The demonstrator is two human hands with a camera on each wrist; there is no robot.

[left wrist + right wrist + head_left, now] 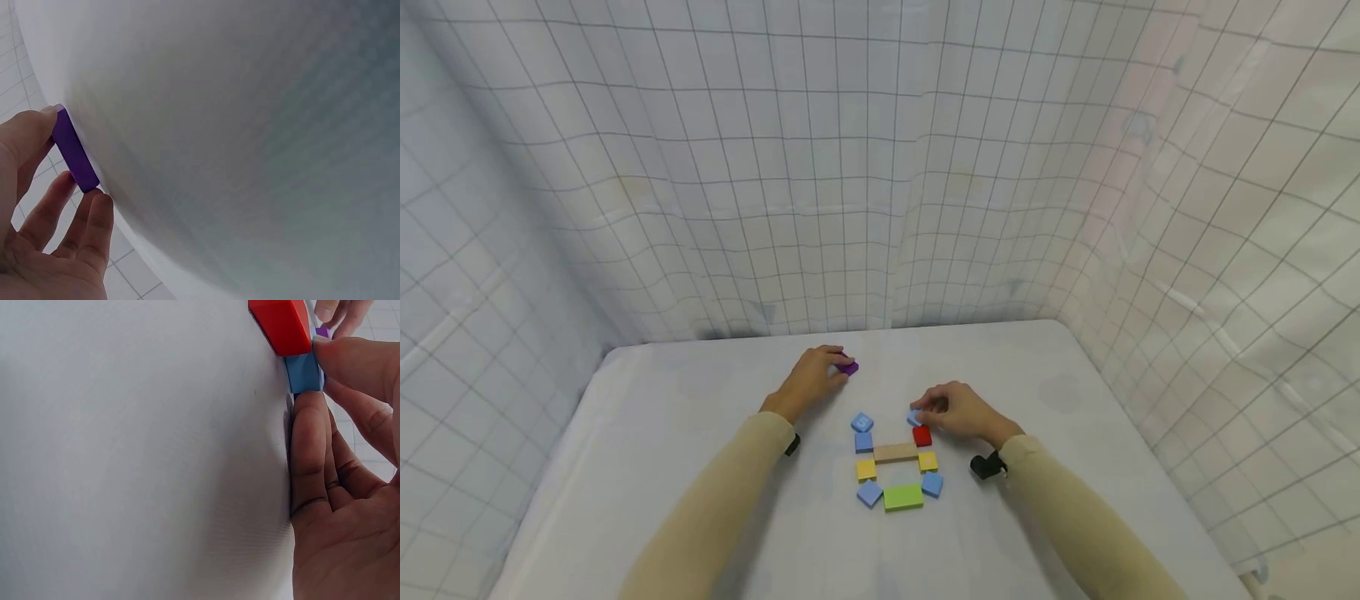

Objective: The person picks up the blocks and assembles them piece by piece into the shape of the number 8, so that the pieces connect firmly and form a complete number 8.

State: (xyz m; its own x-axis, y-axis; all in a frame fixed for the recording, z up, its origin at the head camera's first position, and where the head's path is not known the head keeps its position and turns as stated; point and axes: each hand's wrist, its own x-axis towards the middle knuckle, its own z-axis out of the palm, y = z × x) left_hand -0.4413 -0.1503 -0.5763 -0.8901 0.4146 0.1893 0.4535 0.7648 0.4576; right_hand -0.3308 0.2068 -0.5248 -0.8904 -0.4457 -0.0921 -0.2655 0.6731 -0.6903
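At the far side of the table, my left hand [808, 383] grips a small purple block [75, 150] between thumb and fingers. My right hand [966, 411] pinches a light blue block [304, 373], thumb on its top edge and fingers along its side. This block lies right up against a red block [281, 328]. To the left, a light blue block [862, 422] with a white marking sits above a blue block [863, 442]. Between the two sides runs a tan wooden plank [895, 453].
Nearer to me are a left yellow block [866, 471], a right yellow block [928, 462] and a green block [902, 498]. Tilted blue blocks [870, 493] flank the green one. The white table [685, 467] is enclosed by grid-patterned curtains [850, 167].
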